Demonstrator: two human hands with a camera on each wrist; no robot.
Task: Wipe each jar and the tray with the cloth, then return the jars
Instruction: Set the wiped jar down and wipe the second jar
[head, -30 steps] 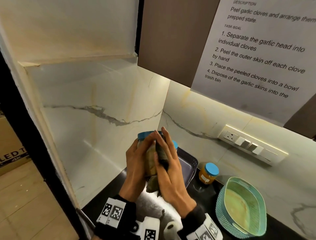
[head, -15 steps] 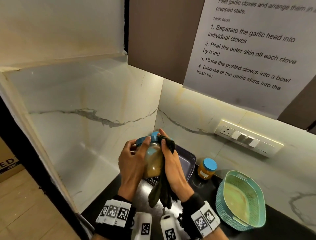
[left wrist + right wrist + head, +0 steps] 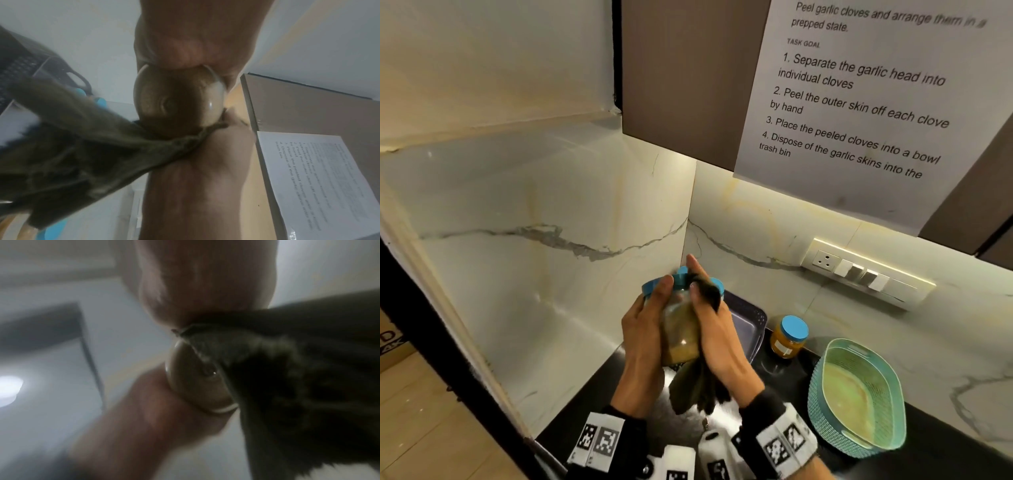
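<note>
My left hand (image 3: 643, 325) grips a glass jar (image 3: 679, 335) of tan contents with a blue lid (image 3: 654, 286), lifted above the counter. My right hand (image 3: 717, 332) wraps a dark olive cloth (image 3: 695, 387) round the jar's right side, and the cloth's tail hangs below. The dark tray (image 3: 751, 325) lies behind the hands, with another blue lid (image 3: 718, 285) showing over it. A second jar (image 3: 789, 337), orange inside, stands on the counter right of the tray. From the left wrist I see the jar's base (image 3: 176, 104) and the cloth (image 3: 82, 154). The right wrist view shows the same base (image 3: 193, 378) and cloth (image 3: 308, 378).
A teal basket (image 3: 856, 394) sits on the black counter (image 3: 784, 370) at the right. Marble walls meet in a corner just behind the tray. A switch panel (image 3: 866, 274) is on the back wall, and a printed sheet (image 3: 859, 102) hangs on the cabinet above.
The right hand has rubbed the cloth up along the jar toward the lid. The cloth's tail now hangs free below the jar. The left hand keeps its hold.
</note>
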